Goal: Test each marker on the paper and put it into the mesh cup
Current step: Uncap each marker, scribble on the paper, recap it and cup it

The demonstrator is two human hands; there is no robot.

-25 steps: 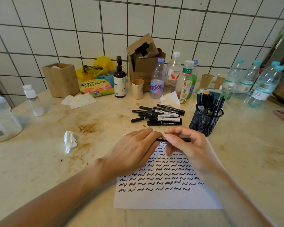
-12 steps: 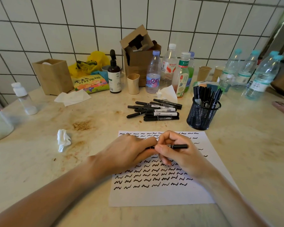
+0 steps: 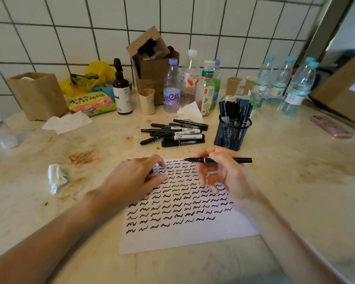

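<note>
Squiggles in black ink fill most of the white sheet of paper [image 3: 184,238] lying flat on our stained beige countertop [image 3: 295,191], with only its near strip bare. Our right hand [image 3: 223,175] hovers over the sheet's far right corner, thumb and fingers pinching a slim black marker [image 3: 217,160] that lies level, uncapped tip pointing left, rear end sticking out to the right past the hand. Our left hand [image 3: 135,179] rests on the sheet's far left corner with fingers curled; a small dark thing shows under them, probably the cap, but we cannot tell for sure.

Just beyond the right hand stands the dark mesh metal cup [image 3: 232,134], upright, with several black markers standing in it. Left of the cup, a loose pile of black markers [image 3: 174,133] lies on the counter, apart from the sheet.

A crumpled white tissue [image 3: 56,177] sits left of the paper. Along the tiled wall stand clear plastic bottles [image 3: 295,87], a torn brown cardboard box [image 3: 154,68] and a dark pump bottle [image 3: 121,89].
</note>
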